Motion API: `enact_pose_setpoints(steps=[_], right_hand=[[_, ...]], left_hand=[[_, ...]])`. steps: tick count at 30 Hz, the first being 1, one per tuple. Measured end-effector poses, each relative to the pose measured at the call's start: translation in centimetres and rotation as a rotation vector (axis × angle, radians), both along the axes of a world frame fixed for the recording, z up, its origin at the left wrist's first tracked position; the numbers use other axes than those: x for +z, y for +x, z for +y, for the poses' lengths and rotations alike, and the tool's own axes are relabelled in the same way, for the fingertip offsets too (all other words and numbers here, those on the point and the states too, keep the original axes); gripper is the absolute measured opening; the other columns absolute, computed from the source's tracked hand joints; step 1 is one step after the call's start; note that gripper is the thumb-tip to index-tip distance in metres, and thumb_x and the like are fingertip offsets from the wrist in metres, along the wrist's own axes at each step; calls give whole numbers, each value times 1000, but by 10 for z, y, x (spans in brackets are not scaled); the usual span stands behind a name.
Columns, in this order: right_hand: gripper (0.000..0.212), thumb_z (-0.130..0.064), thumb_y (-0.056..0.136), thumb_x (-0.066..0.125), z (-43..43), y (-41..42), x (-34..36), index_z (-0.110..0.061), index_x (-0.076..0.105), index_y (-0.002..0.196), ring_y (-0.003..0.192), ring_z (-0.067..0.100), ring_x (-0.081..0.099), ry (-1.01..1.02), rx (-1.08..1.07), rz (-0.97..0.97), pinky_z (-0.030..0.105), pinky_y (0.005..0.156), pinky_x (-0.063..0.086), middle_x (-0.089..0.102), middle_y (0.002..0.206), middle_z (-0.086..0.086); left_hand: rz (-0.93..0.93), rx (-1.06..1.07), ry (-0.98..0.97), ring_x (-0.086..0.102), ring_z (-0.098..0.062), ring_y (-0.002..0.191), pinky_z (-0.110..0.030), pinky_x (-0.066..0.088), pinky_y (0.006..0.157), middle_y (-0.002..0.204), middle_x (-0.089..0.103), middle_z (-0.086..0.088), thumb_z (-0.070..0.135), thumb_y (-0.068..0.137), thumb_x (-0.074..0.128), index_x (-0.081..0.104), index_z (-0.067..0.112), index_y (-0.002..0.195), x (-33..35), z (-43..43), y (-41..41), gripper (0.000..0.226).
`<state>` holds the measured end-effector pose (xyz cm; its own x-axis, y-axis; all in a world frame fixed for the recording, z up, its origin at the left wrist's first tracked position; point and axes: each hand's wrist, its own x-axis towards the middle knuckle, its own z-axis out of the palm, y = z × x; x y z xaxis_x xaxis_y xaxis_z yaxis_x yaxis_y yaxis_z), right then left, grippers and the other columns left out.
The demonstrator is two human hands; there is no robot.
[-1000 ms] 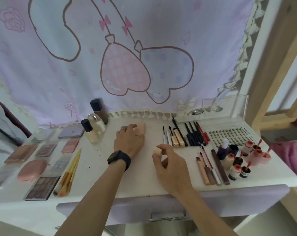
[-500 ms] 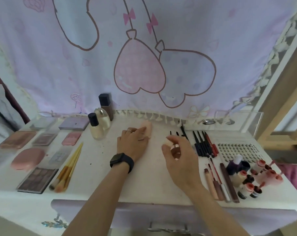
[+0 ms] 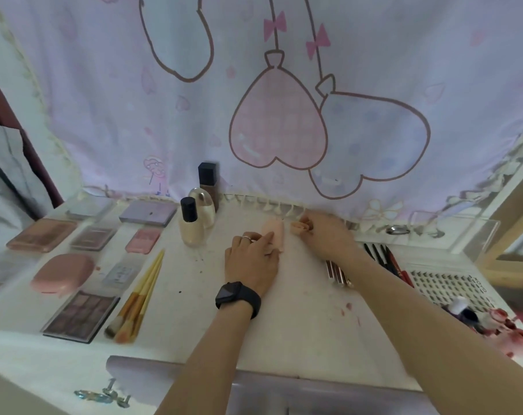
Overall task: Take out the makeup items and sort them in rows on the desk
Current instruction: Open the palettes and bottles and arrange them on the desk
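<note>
at the back of the white desk, close under the fringe of the pink curtain, both hands work side by side. the right hand reaches to the rear edge with its fingertips pinched on a small peach sponge, fingers curled tight around it and the sponge touching or nearly touching the desk; which of the two is hard to tell. the left hand, with a ring and a dark watch at the wrist, lies palm down and loosely spread, its fingertips resting against the lower end of a longer peach sponge that lies flat just left of the small one; it grasps nothing. two foundation bottles stand to the left of the sponges. further left sit palettes and compacts in rows, with a bundle of yellow brushes beside them. right of the right forearm lie slim tubes, dark pencils and a lash tray, partly blurred.
</note>
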<state>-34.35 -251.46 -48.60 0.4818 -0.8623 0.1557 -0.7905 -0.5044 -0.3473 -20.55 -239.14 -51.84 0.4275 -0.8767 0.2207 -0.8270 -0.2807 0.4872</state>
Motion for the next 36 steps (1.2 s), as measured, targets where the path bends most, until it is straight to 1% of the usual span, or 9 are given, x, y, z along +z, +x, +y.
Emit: enact_pose_setpoints(steps=[2, 5, 11, 14, 20, 25, 29, 32, 36], right_hand=[[11, -28, 95, 57, -4, -1, -5, -18, 60, 99, 97, 26, 61, -77, 16, 79, 33, 73, 43, 65, 102, 4], [10, -26, 95, 56, -7, 2, -6, -16, 57, 93, 93, 28, 60, -114, 20, 127, 35, 72, 46, 64, 99, 6], [9, -13, 94, 53, -9, 7, -7, -12, 58, 101, 97, 29, 60, -129, 12, 204, 39, 80, 51, 64, 106, 10], [13, -11, 94, 52, -8, 8, -6, -12, 58, 105, 100, 29, 60, -132, 6, 226, 40, 84, 52, 63, 110, 10], [20, -6, 91, 50, -7, 7, -5, -11, 58, 109, 105, 30, 59, -130, -23, 235, 40, 84, 53, 62, 115, 11], [26, -5, 91, 51, -6, 9, -3, -8, 57, 116, 111, 33, 57, -122, -41, 268, 40, 88, 50, 61, 121, 14], [30, -4, 92, 50, -3, 9, -3, -7, 55, 121, 113, 32, 57, -152, -51, 284, 39, 88, 49, 60, 123, 14], [30, -3, 92, 51, 6, 7, 2, -5, 53, 122, 112, 33, 57, -175, -63, 279, 37, 84, 48, 60, 122, 15], [34, -5, 89, 54, 27, -1, 11, -6, 54, 124, 106, 33, 59, -173, -80, 156, 37, 79, 48, 61, 117, 14]], left_hand=[[-6, -7, 3, 40, -19, 126, -32, 32, 101, 138, 49, 8, 43, 98, 48, 50, 37, 142, 1, -1, 0, 44], [-9, -12, -3, 40, -19, 125, -33, 33, 101, 138, 50, 10, 41, 98, 47, 51, 39, 141, 1, -1, 1, 43], [11, -29, -8, 39, -18, 126, -31, 31, 101, 138, 50, 10, 39, 97, 48, 51, 38, 141, 2, -2, -1, 43], [16, -23, -9, 39, -17, 125, -31, 30, 100, 138, 49, 10, 39, 97, 49, 51, 39, 140, 1, -2, -1, 43], [18, -33, -3, 39, -18, 125, -31, 31, 101, 138, 49, 10, 40, 97, 49, 51, 39, 140, 2, -2, 0, 43], [31, -40, -16, 40, -19, 125, -32, 32, 101, 137, 51, 10, 38, 97, 50, 54, 38, 138, 2, -3, 0, 42], [22, -44, -17, 40, -18, 125, -32, 32, 101, 137, 51, 9, 39, 97, 49, 53, 39, 139, 1, -3, 0, 42], [32, -44, -28, 40, -18, 125, -32, 32, 101, 136, 52, 8, 39, 97, 51, 53, 38, 139, 1, -3, 0, 42], [59, -51, -15, 39, -18, 126, -31, 31, 103, 136, 51, 7, 41, 96, 51, 53, 38, 139, 2, -1, 0, 43]])
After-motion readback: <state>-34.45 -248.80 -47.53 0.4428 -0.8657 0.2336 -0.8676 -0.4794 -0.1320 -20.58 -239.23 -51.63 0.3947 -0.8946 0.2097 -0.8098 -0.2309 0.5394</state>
